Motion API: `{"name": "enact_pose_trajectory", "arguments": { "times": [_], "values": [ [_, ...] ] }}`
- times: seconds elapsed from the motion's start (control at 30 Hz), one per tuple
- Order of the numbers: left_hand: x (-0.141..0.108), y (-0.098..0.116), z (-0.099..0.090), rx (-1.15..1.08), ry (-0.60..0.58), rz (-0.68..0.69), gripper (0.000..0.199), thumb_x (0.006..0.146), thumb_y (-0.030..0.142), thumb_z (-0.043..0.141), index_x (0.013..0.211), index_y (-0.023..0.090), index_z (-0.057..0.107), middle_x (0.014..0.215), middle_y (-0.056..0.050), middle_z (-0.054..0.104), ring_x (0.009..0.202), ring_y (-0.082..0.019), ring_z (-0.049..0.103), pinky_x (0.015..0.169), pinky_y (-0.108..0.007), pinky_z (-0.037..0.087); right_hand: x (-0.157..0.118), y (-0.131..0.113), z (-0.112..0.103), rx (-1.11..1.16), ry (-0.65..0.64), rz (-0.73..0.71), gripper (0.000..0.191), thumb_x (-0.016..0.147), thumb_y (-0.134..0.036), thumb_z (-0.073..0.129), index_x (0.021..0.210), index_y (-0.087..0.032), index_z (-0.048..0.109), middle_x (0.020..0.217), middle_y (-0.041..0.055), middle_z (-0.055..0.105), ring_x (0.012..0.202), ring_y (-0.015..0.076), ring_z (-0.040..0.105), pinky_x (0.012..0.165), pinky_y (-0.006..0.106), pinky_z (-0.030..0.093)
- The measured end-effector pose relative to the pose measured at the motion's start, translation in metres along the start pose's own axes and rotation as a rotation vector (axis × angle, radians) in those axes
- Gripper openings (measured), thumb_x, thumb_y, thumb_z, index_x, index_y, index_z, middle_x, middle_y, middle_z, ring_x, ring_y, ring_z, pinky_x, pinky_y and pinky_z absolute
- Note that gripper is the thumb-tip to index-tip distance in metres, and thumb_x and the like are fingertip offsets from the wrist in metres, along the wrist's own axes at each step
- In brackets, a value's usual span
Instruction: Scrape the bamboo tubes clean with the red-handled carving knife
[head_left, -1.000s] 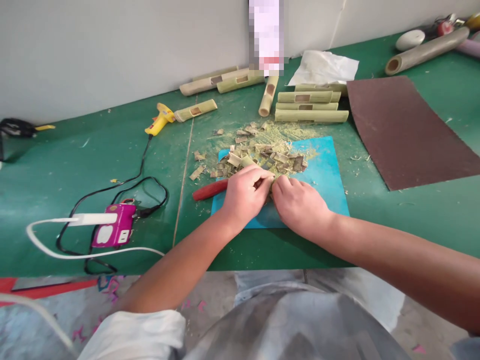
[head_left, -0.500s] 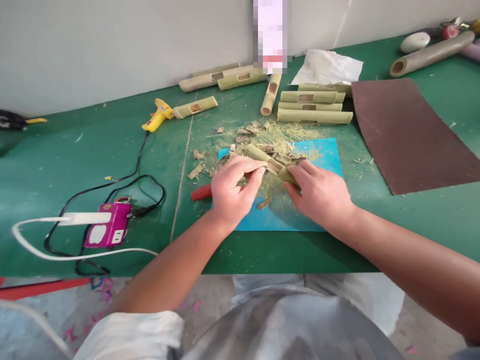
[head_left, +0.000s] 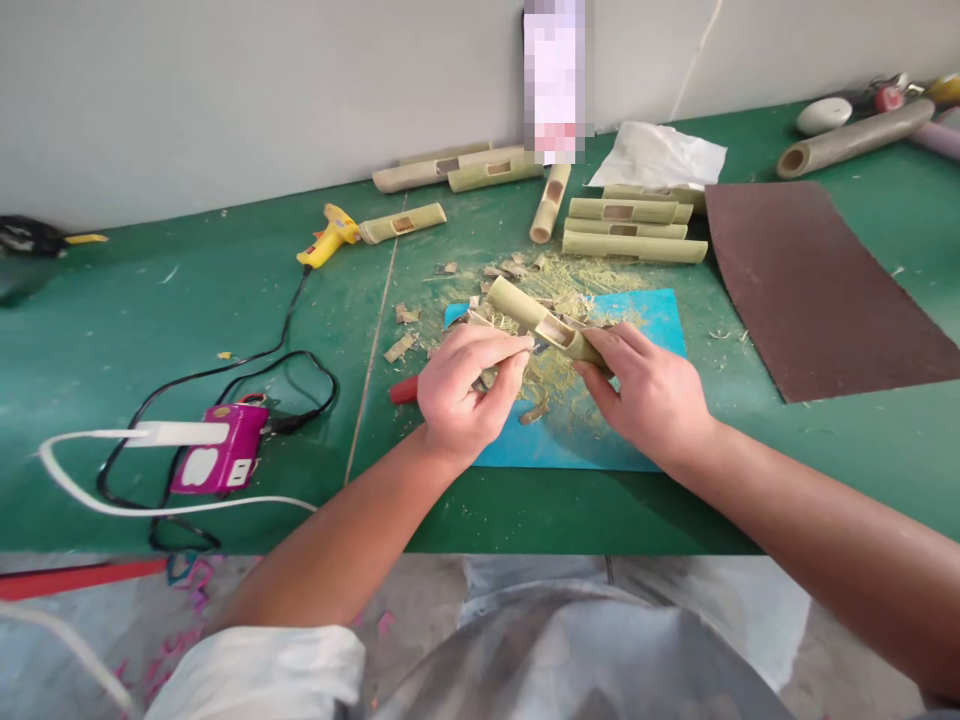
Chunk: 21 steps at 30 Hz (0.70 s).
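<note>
Green counter [head_left: 240, 300] meets a pale wall [head_left: 262, 100] in front of you; on its near part lies a blue sheet [head_left: 570, 445], strewn with pale dust [head_left: 551, 385] and bamboo chips [head_left: 401, 348], probably there to keep the mess off the top. Your notched bamboo tube [head_left: 514, 303] is over this sheet, between your hands; you cannot tell from this angle whether it touches anything beneath. Your right hand [head_left: 651, 390] has its grip closed around the near end, likely so that the notch is left bare and faces up within easy reach; your left hand [head_left: 465, 385] has thumb and forefinger pinched together just beside that notch, though whether something small sits between them cannot be told. The tube's long axis runs aslant; one end points away and to your left, the other runs back to your right, into your palm; the notch lies nearer the held end. A red handle [head_left: 403, 389] shows beyond your left wrist; similar bamboo tubes [head_left: 634, 246] are laid side by side farther back, perhaps to leave working space before you.
</note>
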<state>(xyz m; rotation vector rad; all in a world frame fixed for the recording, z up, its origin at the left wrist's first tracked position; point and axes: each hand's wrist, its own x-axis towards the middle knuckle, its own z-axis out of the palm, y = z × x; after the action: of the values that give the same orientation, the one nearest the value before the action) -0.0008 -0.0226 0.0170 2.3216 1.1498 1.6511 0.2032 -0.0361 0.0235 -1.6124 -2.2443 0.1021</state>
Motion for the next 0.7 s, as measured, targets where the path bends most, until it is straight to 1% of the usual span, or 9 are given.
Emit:
{"name": "enact_pose_trajectory", "arguments": {
  "times": [0.23, 0.43, 0.7],
  "values": [
    [-0.0003, 0.0005, -0.0002, 0.029, -0.026, 0.004, 0.011, 0.088, 0.018, 0.063, 0.098, 0.022, 0.068, 0.089, -0.002, 0.070, 0.077, -0.013, 0.065, 0.069, -0.027, 0.056, -0.0001, 0.0000, 0.0007, 0.000, -0.004, 0.029, 0.037, 0.097, -0.038, 0.040, 0.123, -0.019, 0.060, 0.106, 0.0056, 0.067, 0.067, 0.0136, 0.056, 0.052, 0.027, 0.029],
    [0.0010, 0.0012, 0.0013, 0.005, -0.013, 0.016, 0.011, 0.088, 0.018, 0.063, 0.097, 0.022, 0.068, 0.087, -0.002, 0.070, 0.075, -0.012, 0.065, 0.066, -0.026, 0.055, 0.0011, -0.0003, 0.0007, 0.021, -0.024, 0.066, 0.036, 0.096, -0.038, 0.041, 0.123, -0.021, 0.058, 0.116, 0.0074, 0.067, 0.070, 0.0146, 0.059, 0.052, 0.027, 0.029],
    [0.0018, 0.0024, 0.0014, -0.033, -0.025, -0.002, 0.012, 0.088, 0.016, 0.064, 0.097, 0.022, 0.069, 0.087, -0.002, 0.071, 0.076, -0.013, 0.065, 0.067, -0.026, 0.055, 0.0017, -0.0002, 0.0013, 0.051, -0.018, 0.100, 0.035, 0.094, -0.037, 0.046, 0.122, -0.020, 0.058, 0.119, 0.0074, 0.068, 0.070, 0.0169, 0.063, 0.052, 0.028, 0.032]
  ]
}}
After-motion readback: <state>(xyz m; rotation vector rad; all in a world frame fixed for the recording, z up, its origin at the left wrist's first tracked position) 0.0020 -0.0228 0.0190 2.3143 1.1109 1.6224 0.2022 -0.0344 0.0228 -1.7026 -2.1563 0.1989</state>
